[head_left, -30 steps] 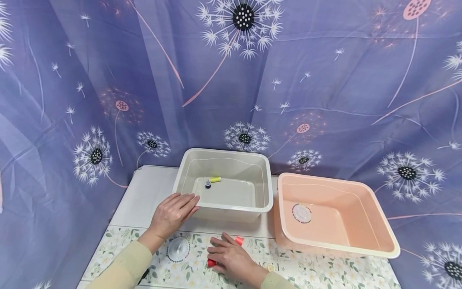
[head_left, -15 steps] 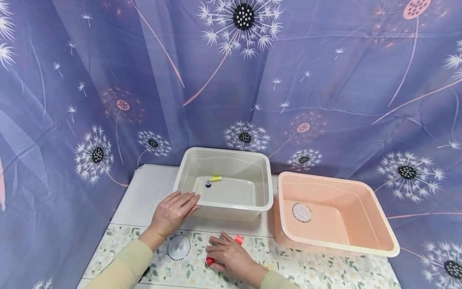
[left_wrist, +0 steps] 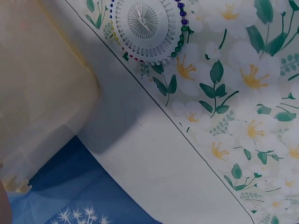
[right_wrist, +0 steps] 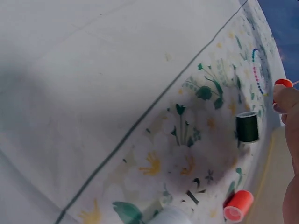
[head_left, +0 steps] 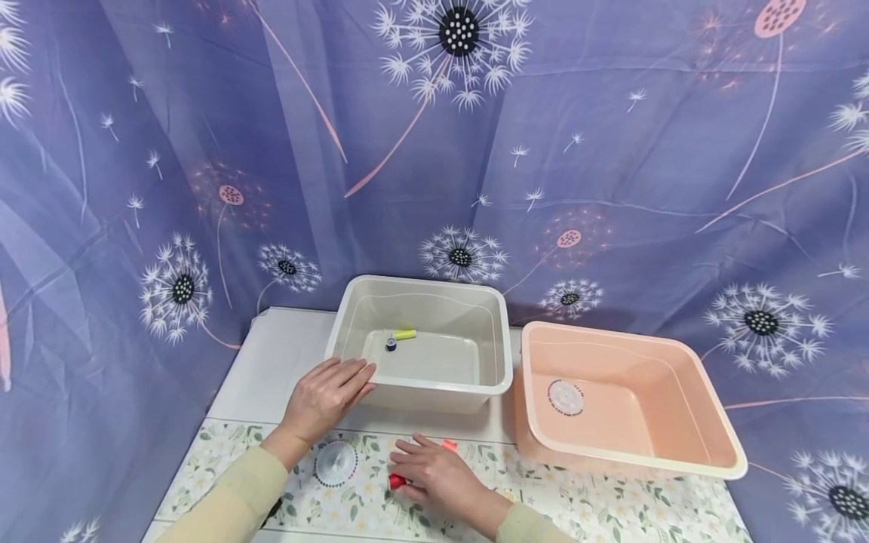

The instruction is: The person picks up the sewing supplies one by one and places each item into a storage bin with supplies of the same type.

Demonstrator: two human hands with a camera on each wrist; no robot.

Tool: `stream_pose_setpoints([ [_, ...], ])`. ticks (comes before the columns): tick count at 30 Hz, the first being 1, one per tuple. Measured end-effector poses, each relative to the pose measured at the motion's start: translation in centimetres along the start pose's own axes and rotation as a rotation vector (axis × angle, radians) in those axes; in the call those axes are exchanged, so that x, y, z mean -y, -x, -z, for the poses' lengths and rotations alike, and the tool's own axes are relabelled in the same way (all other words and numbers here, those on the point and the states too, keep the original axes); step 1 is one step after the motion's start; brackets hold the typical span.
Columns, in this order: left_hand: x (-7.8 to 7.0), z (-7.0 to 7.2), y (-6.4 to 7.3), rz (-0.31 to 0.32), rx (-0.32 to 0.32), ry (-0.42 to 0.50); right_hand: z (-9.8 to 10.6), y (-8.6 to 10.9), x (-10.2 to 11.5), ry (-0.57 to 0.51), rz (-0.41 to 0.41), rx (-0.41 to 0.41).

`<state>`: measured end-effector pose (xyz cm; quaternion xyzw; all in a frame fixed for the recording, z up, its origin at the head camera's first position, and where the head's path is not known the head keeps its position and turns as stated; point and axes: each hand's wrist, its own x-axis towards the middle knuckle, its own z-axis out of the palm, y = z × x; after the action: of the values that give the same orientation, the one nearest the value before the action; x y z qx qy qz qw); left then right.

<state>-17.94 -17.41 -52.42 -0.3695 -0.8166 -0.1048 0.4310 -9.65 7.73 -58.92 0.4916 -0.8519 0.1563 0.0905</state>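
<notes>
My left hand [head_left: 326, 397] holds the near left rim of the grey plastic bin [head_left: 434, 386], fingers over the edge. Inside that bin lie a yellow thread spool [head_left: 405, 334] and a dark blue spool [head_left: 391, 344]. My right hand [head_left: 437, 473] is low over the floral mat and pinches a red thread spool [head_left: 397, 481]; in the right wrist view the thumb lies across this red spool [right_wrist: 283, 83]. Just beyond the fingers lies a coral-red spool [head_left: 449, 445], partly covered in the head view. A dark green spool [right_wrist: 246, 127] stands beside it in the right wrist view.
A peach bin [head_left: 631, 467] stands to the right with a pin wheel [head_left: 566, 397] inside. Another wheel of bead-headed pins [head_left: 336, 463] lies on the mat [head_left: 611, 505] between the arms. A dandelion-print curtain [head_left: 407, 151] closes off the back and sides.
My right hand shifts slightly to the right, and the red spool's visible end moves a little away from me. The left hand keeps its place at the grey bin's rim.
</notes>
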Motion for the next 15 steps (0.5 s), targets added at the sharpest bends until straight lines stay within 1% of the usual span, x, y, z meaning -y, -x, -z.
stream_pose_setpoints([
  [5,-0.1,0.1,-0.1,0.003,-0.001,0.0,0.9,0.0,0.1,0.039,0.02,-0.043],
  [11,-0.2,0.1,-0.2,0.001,-0.005,0.002,2.0,-0.1,0.3,0.051,0.046,-0.101],
  [15,-0.1,0.2,-0.2,0.001,0.007,-0.001,2.8,-0.1,0.5,0.064,0.061,-0.132],
])
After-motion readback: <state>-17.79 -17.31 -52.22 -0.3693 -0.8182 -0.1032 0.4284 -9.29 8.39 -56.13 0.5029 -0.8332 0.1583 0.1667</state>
